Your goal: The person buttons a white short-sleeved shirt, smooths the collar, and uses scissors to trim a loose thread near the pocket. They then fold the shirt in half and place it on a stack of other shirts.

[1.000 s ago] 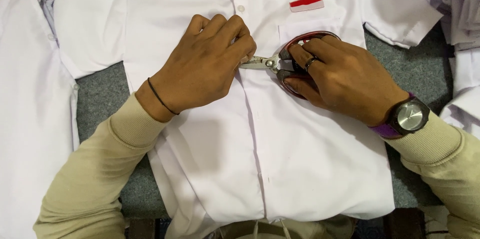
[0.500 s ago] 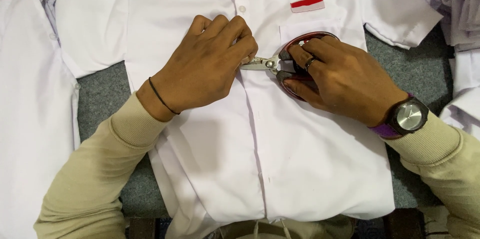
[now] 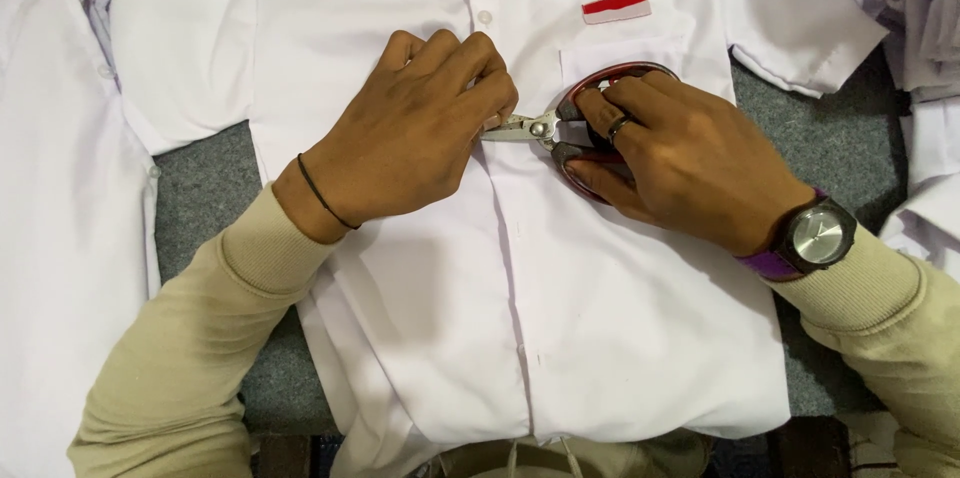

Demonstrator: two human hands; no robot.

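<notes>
Nothing has moved: your left hand point(image 3: 420, 128) still pinches the white shirt point(image 3: 560, 338) placket, your right hand point(image 3: 690, 158) still grips the scissors point(image 3: 540, 128) just beside it

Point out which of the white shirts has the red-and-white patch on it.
The middle white shirt, spread flat under both hands, has the red-and-white patch above its chest pocket. The shirt at the left edge and the pile at the right show none.

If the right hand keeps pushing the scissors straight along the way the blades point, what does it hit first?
The right hand aims the scissors leftward along the white shirt's button placket. The tips already sit at the left hand's fingertips, so those fingers likely come first.
</notes>
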